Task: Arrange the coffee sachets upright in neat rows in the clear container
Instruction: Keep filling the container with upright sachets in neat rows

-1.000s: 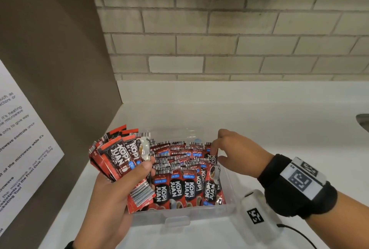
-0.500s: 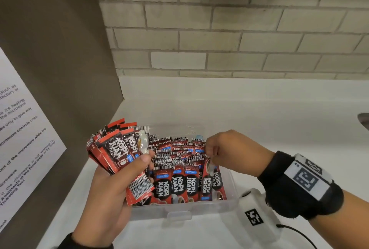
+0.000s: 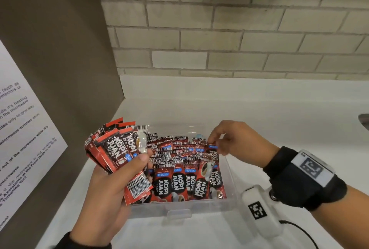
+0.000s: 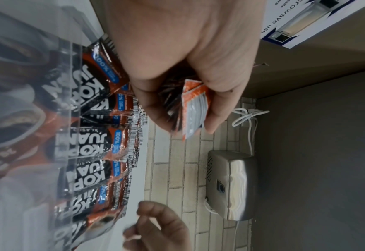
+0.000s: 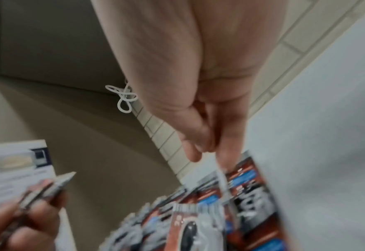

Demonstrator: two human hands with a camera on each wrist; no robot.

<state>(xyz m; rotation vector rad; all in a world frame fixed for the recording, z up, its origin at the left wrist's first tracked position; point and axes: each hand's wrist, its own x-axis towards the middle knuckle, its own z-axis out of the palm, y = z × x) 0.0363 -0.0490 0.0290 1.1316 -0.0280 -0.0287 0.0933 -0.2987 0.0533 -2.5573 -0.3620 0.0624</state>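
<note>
the scene is seen from the head, forward and down, over the container (image 3: 180, 208) at middle range. the left wrist view is rolled sideways and held close along the left hand (image 4: 183, 56), with the container wall just beside the lens. the right wrist view is blurred and looks along the right hand (image 5: 198, 95). the sachets (image 3: 179, 180) and brick wall (image 3: 239, 38) are shared by all three.

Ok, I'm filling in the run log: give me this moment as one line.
left hand: grips sachet bundle | right hand: pinches sachet at right row | clear container: rows mostly filled
</note>
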